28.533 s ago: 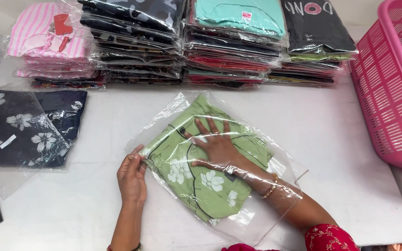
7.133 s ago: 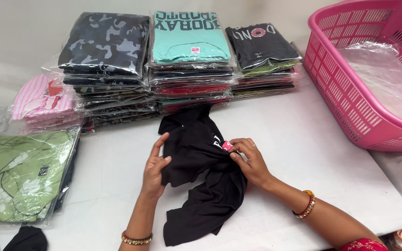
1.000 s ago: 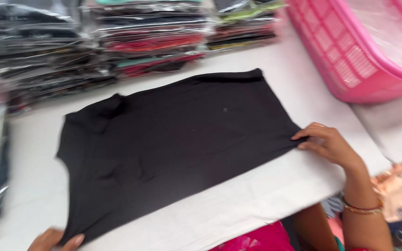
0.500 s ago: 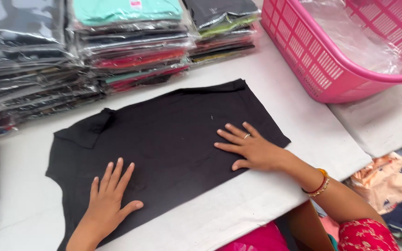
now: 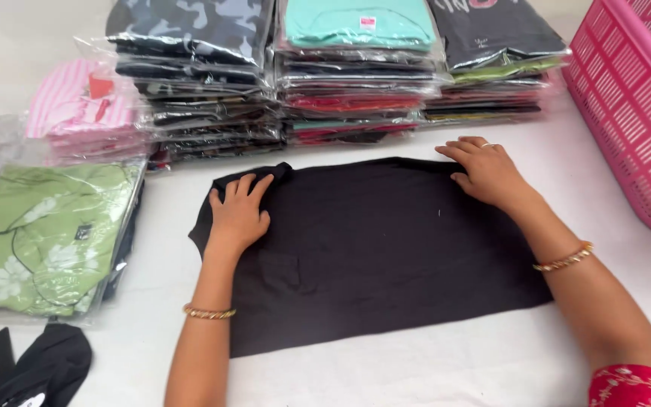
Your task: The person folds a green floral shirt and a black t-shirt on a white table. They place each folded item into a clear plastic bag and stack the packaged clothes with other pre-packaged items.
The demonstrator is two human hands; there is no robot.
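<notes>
White cloth covers the worktop [image 5: 431,362], smooth and matte, and along its far edge we see three stacks [image 5: 356,68] of folded clothes in glossy, crinkled plastic bags. One stack is topped by a grey camouflage print, one by a teal piece, one by a dark piece.

Our black garment [image 5: 386,241] lies flat in the middle of the worktop, just in front of the stacks. It is soft, matte knit, spread into a rough rectangle with straight near and right edges; its left end is uneven, with a small bunched fold at the far left corner.

Our left hand [image 5: 239,211] rests palm down on that left end, fingers slightly spread and pressed on the fabric by the bunched fold. Our right hand [image 5: 487,169] lies palm down on the far right corner, fingers close together and flat. Each wrist carries a thin gold bangle.

To the left, a clear bag [image 5: 47,234] holds a green garment with white flowers, and behind it lies a bagged pink striped piece [image 5: 84,109]. At the right edge stands a pink plastic basket [image 5: 634,105] with slotted walls; what it holds we cannot tell. Loose black cloth [image 5: 39,369] lies at the near left corner.
</notes>
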